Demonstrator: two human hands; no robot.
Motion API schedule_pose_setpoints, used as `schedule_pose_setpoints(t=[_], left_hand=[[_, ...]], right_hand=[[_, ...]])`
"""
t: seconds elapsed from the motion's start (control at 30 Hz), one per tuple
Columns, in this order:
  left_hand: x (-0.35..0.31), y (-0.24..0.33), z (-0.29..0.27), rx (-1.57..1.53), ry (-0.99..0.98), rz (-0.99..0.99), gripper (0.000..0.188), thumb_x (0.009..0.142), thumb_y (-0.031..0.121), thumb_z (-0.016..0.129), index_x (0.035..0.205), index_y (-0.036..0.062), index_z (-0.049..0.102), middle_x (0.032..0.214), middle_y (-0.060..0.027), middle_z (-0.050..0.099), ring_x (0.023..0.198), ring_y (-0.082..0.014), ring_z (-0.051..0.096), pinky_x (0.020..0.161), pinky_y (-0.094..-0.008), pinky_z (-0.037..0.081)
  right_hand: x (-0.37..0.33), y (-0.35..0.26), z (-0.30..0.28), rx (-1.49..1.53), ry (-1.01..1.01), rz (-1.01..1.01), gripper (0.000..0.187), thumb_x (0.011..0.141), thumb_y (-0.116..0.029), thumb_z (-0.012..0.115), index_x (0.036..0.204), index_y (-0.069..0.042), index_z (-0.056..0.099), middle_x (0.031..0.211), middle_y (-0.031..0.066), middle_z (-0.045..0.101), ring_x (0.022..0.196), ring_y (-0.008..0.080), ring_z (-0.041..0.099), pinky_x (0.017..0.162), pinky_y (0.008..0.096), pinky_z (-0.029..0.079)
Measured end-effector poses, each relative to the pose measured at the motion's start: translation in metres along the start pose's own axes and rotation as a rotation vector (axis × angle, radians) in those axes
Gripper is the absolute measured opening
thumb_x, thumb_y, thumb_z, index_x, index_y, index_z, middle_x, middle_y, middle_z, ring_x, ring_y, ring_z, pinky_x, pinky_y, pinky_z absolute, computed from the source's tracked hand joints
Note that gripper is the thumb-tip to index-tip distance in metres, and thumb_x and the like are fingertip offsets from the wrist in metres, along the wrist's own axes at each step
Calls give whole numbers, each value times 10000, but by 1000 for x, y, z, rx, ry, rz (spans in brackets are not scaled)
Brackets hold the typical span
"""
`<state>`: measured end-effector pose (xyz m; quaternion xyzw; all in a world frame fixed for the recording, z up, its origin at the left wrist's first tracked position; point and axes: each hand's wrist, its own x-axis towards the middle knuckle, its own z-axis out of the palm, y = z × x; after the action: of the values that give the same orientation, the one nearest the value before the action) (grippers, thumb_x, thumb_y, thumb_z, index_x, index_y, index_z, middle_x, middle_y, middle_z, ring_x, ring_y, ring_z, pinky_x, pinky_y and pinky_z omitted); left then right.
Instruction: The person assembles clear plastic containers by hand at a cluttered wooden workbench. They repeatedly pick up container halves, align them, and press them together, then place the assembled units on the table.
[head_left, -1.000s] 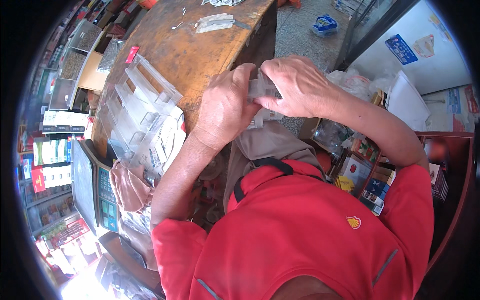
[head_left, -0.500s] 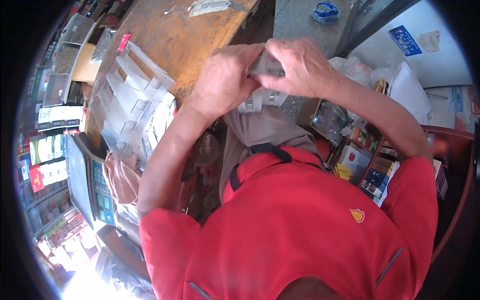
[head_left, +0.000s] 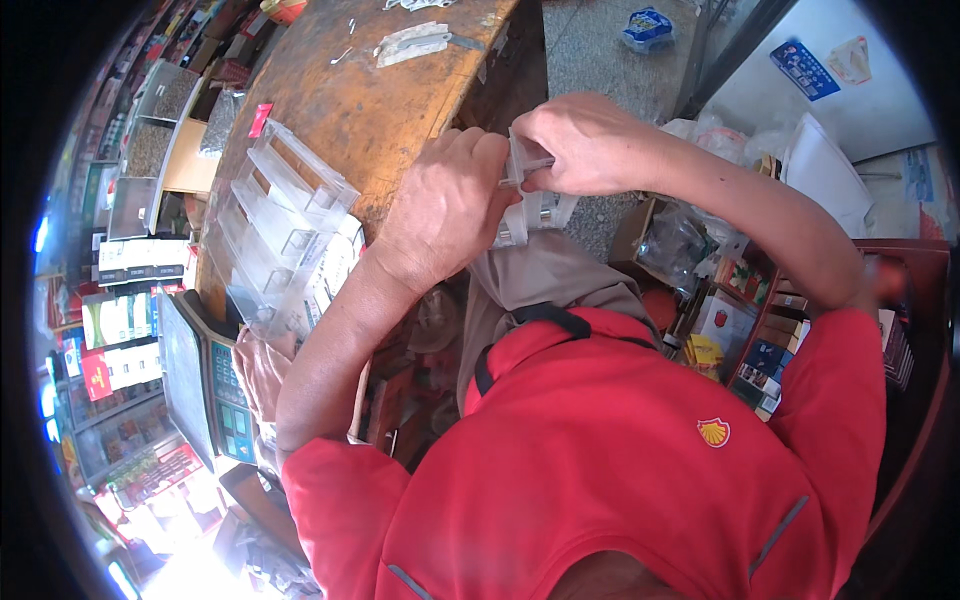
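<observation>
Between my hands is a clear plastic tray [head_left: 541, 213] with upright walls and small shiny metal parts, held above my lap just off the table's edge. My left hand [head_left: 440, 200] is closed round its left side, fingers curled over it. My right hand [head_left: 585, 148] pinches the upper right part, thumb and fingers bent onto the plastic. Both hands hide much of the tray. More clear plastic trays [head_left: 300, 215] lie in a stack on the wooden table [head_left: 345, 105], to the left of my left hand.
A scale with a keypad [head_left: 228, 385] stands at the left, beside a pinkish cloth [head_left: 262, 370]. Shelves with packets [head_left: 120, 330] line the far left. At the right are a box holding clear bags [head_left: 672, 240] and a wooden cabinet [head_left: 915, 400]. A blue packet [head_left: 648, 30] lies beyond my hands.
My hands have shifted a little lower in view, and my right hand has turned, showing more of the tray. The whole view has moved slightly, with more of the table's far end visible.
</observation>
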<state>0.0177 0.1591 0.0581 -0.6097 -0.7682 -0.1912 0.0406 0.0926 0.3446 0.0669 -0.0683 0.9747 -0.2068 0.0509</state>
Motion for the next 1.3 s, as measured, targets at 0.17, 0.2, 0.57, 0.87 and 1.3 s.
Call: schedule_pose_setpoints(t=[0.17,0.2,0.57,0.87,1.3], left_hand=[[0,-4,3,22,4,33,303,753,126,737,922,12,514,880,-165,573,847,-370,585,754,-455,468],[1,-5,3,30,-27,21,334,756,139,743,970,9,521,906,-170,578,873,-380,586,767,-457,472],[7,-15,6,-1,-108,16,393,763,157,754,1052,5,535,950,-172,583,928,-403,580,801,-471,469],[5,-9,-13,-135,-45,-10,382,754,91,753,1087,41,573,925,-150,590,899,-369,583,786,-443,473],[-30,47,37,306,513,464,294,729,114,713,1004,55,627,806,-8,563,726,-163,549,797,-337,479]], right_hand=[[6,11,9,-6,82,-85,313,734,-262,736,850,22,671,833,202,683,846,386,675,743,472,535],[6,11,8,-11,51,-73,316,732,-265,737,850,21,671,833,201,683,844,385,675,743,472,535],[3,14,12,9,106,-40,304,709,-253,753,789,2,606,780,190,658,790,388,652,692,466,511],[3,21,-23,13,-96,-138,364,699,-266,772,891,24,665,839,197,676,852,365,664,760,440,524],[-107,55,22,1197,610,370,630,941,-503,584,1294,15,520,1173,177,612,1058,229,622,853,355,530]])
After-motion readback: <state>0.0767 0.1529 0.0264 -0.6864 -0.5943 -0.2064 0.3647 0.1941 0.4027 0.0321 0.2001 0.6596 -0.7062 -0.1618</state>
